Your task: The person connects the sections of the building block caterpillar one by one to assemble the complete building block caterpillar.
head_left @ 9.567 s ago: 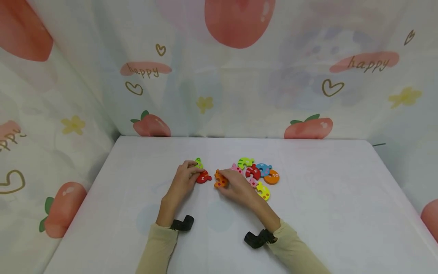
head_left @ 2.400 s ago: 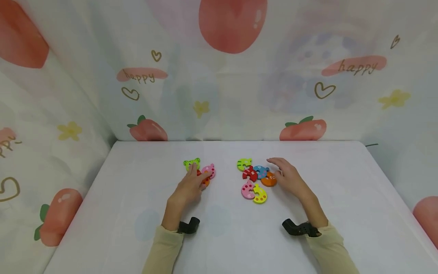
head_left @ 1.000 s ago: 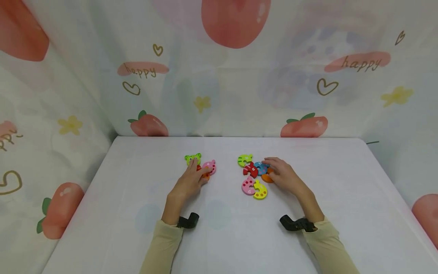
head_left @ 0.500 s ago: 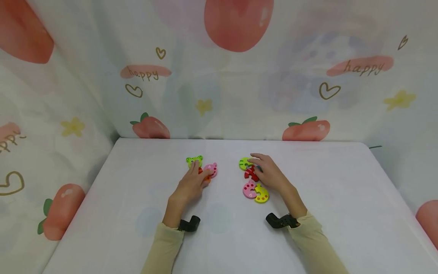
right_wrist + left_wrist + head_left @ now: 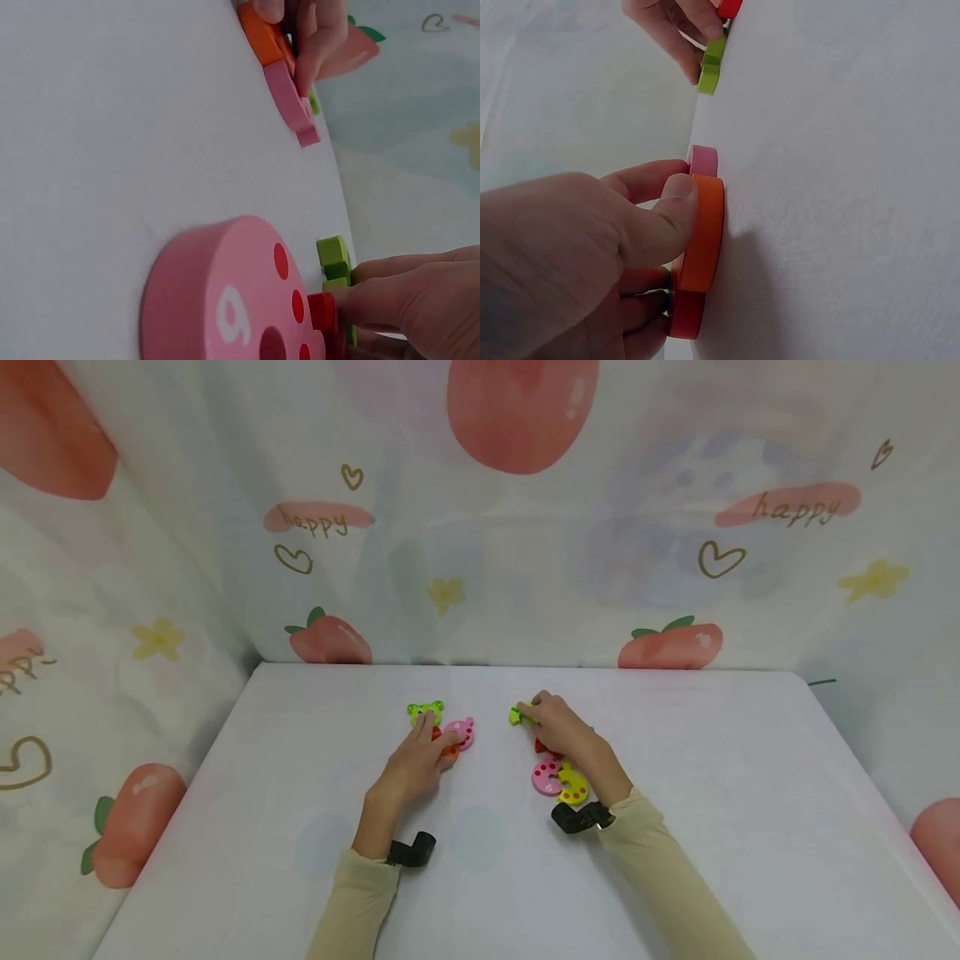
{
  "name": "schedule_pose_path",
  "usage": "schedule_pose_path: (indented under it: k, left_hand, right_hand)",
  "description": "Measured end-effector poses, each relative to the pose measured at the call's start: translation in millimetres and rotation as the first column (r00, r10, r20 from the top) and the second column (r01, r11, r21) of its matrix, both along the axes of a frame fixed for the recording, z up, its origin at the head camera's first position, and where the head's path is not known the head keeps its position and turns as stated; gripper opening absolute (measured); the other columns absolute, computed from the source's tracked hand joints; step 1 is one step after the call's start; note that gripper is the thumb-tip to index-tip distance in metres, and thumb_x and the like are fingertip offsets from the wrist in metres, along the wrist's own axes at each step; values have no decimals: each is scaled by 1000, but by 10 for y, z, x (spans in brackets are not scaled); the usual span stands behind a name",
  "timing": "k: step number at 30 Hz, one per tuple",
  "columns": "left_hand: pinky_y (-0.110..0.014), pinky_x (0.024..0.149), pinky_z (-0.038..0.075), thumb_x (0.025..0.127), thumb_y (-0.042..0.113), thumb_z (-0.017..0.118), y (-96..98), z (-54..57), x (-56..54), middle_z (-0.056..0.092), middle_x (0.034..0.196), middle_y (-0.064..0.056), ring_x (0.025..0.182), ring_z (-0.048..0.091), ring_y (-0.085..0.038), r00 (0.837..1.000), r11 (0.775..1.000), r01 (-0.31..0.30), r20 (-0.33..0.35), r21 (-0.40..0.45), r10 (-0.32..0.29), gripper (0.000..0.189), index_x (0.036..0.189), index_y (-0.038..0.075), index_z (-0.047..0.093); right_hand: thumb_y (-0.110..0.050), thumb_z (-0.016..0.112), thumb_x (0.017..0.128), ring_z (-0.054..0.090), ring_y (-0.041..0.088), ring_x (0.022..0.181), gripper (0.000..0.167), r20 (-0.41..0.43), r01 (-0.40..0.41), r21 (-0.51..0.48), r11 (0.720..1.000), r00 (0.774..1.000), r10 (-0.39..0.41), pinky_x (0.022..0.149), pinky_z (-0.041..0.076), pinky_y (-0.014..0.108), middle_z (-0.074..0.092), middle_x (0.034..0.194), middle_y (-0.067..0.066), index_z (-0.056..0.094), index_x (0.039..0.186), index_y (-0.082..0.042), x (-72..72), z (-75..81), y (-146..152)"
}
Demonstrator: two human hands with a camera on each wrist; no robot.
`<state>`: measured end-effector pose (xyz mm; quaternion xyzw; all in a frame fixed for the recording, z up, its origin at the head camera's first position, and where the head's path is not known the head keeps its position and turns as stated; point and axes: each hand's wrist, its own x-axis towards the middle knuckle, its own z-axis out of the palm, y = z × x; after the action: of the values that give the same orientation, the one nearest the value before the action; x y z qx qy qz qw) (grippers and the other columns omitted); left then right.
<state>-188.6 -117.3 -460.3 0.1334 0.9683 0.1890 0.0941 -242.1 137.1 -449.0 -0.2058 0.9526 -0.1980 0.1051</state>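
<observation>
Flat, coloured number puzzle pieces lie in two clusters on the table. My left hand rests on the left cluster with fingers extended: a green animal-face piece, a mostly covered red piece, an orange piece at the thumb and a pink piece. My right hand pinches a green piece between thumb and fingers at the right cluster's far side. Beside that hand show a red piece, a pink dotted piece with a white numeral and a yellow dotted piece.
The table has a white cover. A printed curtain hangs behind it and along its left side. Black wrist cameras sit on both wrists. The right hand hides the blue and orange pieces of its cluster.
Over the last second my right hand moves left from the orange and blue pieces to the green one, grips it and shifts it slightly left. The left hand stays in place.
</observation>
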Motion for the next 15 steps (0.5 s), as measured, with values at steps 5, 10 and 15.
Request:
schedule_pose_path:
  k: [5, 10, 15]
  left_hand:
    - [-55, 117, 29, 96, 25, 58, 17, 6, 13, 15, 162, -19, 152, 10, -35, 999, 1000, -21, 36, 17, 21, 42, 138, 25, 53]
    - [-55, 116, 30, 98, 25, 55, 25, 11, 21, 17, 161, -22, 151, 12, -38, 1000, 999, -19, 13, 27, 19, 37, 134, 22, 55]
    - [-54, 116, 30, 99, 19, 54, 38, -15, 0, 21, 159, -24, 150, 15, -39, 1000, 999, -21, -22, 24, 22, 30, 128, 22, 58]
  right_hand:
    - [-14, 63, 94, 53, 37, 120, 46, -27, -15, 10, 1000, 1000, 15, 104, 46, 47, 52, 136, 23, 53, 137, -1, 15, 11, -42]
    - [-19, 65, 93, 46, 38, 135, 48, -17, -12, 14, 1000, 1000, 12, 113, 37, 49, 51, 143, 19, 54, 135, 1, 7, 2, -53]
    - [-23, 65, 93, 47, 37, 134, 51, -35, 16, 18, 1000, 999, -15, 112, 38, 49, 53, 143, 17, 52, 139, -3, 25, -44, -54]
